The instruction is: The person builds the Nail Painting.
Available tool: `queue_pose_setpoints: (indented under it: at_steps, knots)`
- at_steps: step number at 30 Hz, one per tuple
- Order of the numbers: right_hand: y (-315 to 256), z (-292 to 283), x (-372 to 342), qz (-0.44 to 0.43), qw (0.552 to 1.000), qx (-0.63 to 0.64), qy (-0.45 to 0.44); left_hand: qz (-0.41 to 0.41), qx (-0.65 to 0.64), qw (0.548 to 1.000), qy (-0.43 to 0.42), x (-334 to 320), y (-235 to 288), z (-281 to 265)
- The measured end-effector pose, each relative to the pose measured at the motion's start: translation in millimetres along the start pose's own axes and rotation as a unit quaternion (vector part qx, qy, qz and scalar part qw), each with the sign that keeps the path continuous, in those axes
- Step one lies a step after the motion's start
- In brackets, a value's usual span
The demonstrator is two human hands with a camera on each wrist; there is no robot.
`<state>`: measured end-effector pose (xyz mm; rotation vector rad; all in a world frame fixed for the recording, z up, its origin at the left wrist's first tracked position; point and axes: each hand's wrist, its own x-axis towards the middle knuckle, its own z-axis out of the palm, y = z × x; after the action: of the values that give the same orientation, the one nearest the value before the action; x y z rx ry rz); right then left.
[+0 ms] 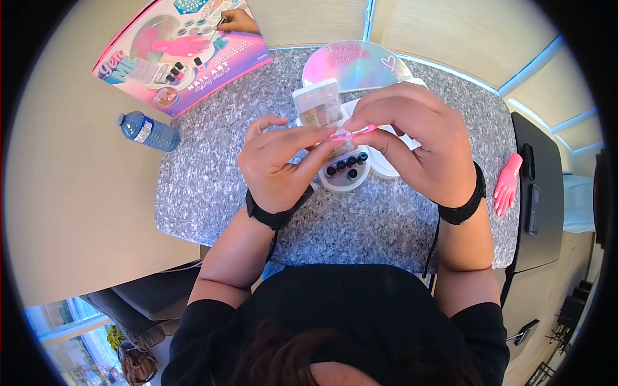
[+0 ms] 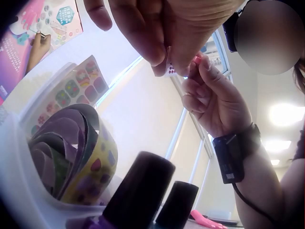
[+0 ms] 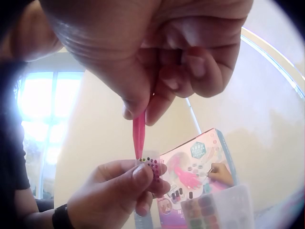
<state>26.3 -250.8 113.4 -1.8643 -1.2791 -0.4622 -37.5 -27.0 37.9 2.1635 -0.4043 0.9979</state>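
Observation:
My left hand (image 1: 273,161) pinches a small clear sheet of coloured gem stickers (image 3: 150,165) between thumb and fingers. Pink tweezers (image 3: 138,136) are gripped by the thumb and forefinger of my right hand (image 1: 428,138), with their tips right at the sheet's edge. Both hands meet above a white organizer tray (image 1: 347,186) holding several dark-capped nail polish bottles (image 1: 352,162). In the left wrist view, a coiled strip of nail stickers (image 2: 81,152) sits in a compartment, beside a flat sticker sheet (image 2: 71,93).
A clear-lidded case (image 1: 315,103) stands open behind the hands, before an iridescent panel (image 1: 351,64). At the left are a water bottle (image 1: 149,130) and a large nail art box (image 1: 212,77). A pink model hand (image 1: 508,183) lies at the right table edge.

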Motion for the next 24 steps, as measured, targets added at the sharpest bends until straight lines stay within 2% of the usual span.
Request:
queue_pose_setpoints:
  at_steps: [24]
  knots:
    - [1.1,1.6,-0.4,-0.011,1.0,-0.003,0.003,-0.002,0.0,1.0,-0.002,-0.3,0.5,0.8]
